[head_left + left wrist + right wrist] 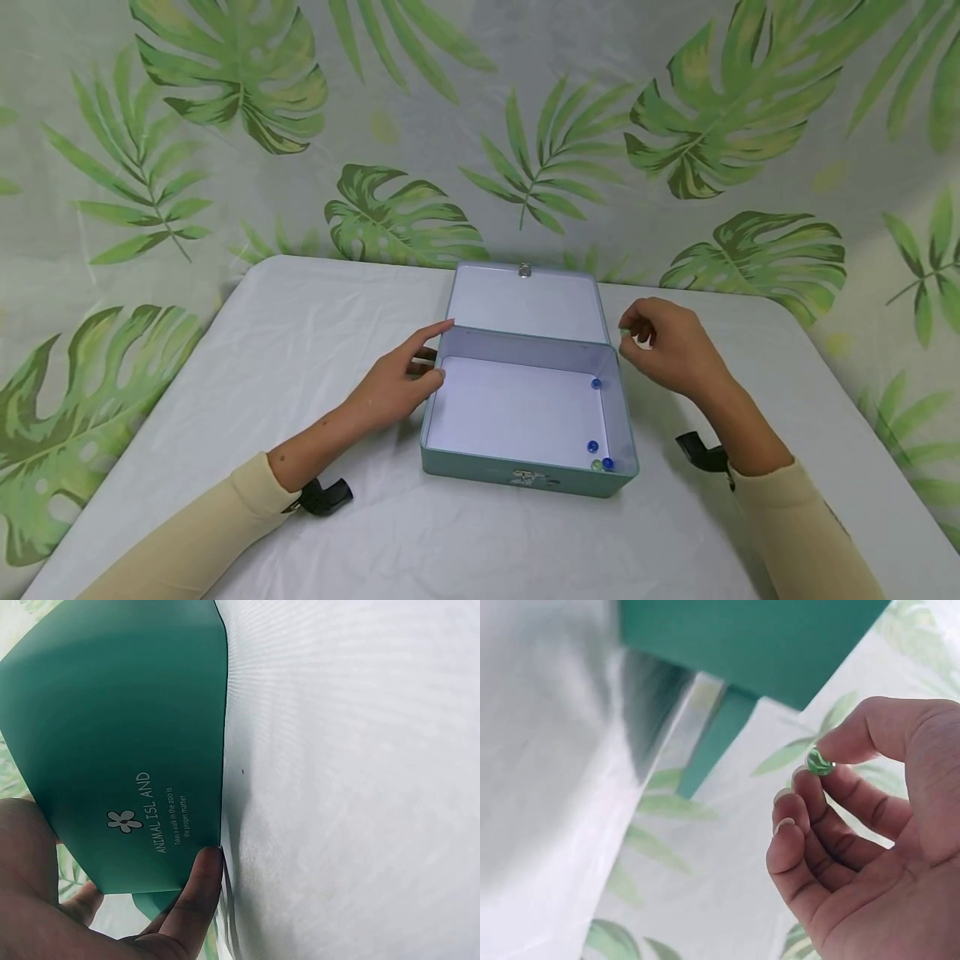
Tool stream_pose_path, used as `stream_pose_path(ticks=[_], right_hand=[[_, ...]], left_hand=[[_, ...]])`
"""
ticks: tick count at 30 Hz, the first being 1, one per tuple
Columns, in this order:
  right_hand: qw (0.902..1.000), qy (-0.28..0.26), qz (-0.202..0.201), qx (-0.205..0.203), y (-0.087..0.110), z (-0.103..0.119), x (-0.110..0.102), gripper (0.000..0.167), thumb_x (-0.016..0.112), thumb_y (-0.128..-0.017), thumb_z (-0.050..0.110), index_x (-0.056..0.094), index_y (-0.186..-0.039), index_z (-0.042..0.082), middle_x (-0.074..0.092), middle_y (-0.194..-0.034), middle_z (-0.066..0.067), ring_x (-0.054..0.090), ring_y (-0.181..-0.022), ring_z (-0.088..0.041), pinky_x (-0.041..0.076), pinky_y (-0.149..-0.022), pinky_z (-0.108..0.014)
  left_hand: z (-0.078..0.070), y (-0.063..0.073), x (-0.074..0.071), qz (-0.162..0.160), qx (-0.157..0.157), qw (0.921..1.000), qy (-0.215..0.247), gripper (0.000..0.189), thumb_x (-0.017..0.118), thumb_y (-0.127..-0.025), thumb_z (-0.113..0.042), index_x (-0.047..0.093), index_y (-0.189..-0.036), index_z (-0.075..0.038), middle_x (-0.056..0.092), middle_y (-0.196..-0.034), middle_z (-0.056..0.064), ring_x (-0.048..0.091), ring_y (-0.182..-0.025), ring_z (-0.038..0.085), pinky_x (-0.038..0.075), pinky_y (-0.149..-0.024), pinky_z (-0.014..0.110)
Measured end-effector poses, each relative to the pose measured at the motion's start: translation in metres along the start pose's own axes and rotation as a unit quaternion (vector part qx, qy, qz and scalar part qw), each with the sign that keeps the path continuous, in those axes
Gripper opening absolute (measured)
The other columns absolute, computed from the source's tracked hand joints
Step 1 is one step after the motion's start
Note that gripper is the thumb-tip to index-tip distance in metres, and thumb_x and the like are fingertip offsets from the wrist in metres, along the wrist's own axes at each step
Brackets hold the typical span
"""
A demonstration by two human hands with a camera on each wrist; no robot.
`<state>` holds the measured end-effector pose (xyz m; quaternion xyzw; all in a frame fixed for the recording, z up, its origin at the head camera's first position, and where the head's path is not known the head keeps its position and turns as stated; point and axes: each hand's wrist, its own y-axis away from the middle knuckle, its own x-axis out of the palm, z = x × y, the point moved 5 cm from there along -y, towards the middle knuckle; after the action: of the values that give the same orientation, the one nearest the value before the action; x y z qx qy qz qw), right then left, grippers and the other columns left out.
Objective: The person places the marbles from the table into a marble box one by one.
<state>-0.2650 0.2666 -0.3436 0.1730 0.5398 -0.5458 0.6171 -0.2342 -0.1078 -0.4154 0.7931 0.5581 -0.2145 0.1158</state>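
Observation:
A green metal box (525, 477) with a white inside lies on the table, its lid (528, 300) folded open to the back. My left hand (393, 383) rests against its left wall, thumb at the rim and index fingertip at the back corner; in the left wrist view another finger (195, 892) touches the printed side low down. Right of the box, my right hand (667, 346) pinches a green swirled marble (820, 761) between thumb and index finger. Inside lie three blue marbles (592, 447) and one green marble (597, 465), all along the right side.
A white cloth (315, 333) covers the table. Behind it hangs a leaf-patterned curtain (420, 125). A metal latch (527, 476) sits on the box's front, its clasp (525, 270) on the lid. Both wrists wear small black cameras (327, 497).

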Motion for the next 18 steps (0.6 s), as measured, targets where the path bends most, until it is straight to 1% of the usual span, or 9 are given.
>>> stream_pose_path(ticks=[4, 8, 14, 18], right_hand=[[0.9995, -0.009, -0.008, -0.027, 0.002, 0.017, 0.0, 0.014, 0.07, -0.088, 0.0, 0.072, -0.101, 0.006, 0.068, -0.092, -0.004, 0.061, -0.082, -0.023, 0.05, -0.071, -0.039], [0.9983, -0.016, -0.005, -0.057, 0.004, 0.033, 0.005, 0.017, 0.072, -0.088, -0.003, 0.072, -0.102, 0.007, 0.068, -0.094, -0.001, 0.062, -0.081, -0.02, 0.054, -0.07, -0.041], [0.9955, -0.043, 0.013, -0.083, 0.007, 0.058, 0.016, 0.022, 0.073, -0.087, -0.005, 0.074, -0.104, 0.008, 0.069, -0.097, 0.002, 0.06, -0.084, -0.016, 0.056, -0.071, -0.041], [0.9937, -0.052, 0.032, -0.094, 0.009, 0.071, 0.025, 0.022, 0.076, -0.089, -0.003, 0.074, -0.106, 0.011, 0.07, -0.099, 0.005, 0.06, -0.085, -0.014, 0.057, -0.073, -0.04]], left_hand=[[0.0, 0.0, 0.0, 0.0, -0.002, 1.0, -0.001, 0.068, 0.056, -0.103, -0.024, 0.036, -0.163, -0.046, 0.06, -0.146, 0.014, 0.065, -0.128, 0.035, 0.055, -0.095, 0.049], [0.001, 0.0, 0.0, 0.001, -0.002, 1.0, 0.0, 0.068, 0.056, -0.103, -0.024, 0.036, -0.163, -0.046, 0.06, -0.146, 0.015, 0.065, -0.128, 0.035, 0.055, -0.095, 0.05], [0.001, 0.0, 0.0, 0.0, -0.001, 1.0, 0.001, 0.068, 0.056, -0.102, -0.024, 0.036, -0.163, -0.046, 0.06, -0.147, 0.015, 0.065, -0.128, 0.035, 0.056, -0.095, 0.051], [0.001, 0.0, 0.001, 0.0, -0.002, 1.0, -0.001, 0.068, 0.056, -0.102, -0.025, 0.036, -0.163, -0.047, 0.06, -0.147, 0.015, 0.065, -0.128, 0.035, 0.056, -0.095, 0.05]])
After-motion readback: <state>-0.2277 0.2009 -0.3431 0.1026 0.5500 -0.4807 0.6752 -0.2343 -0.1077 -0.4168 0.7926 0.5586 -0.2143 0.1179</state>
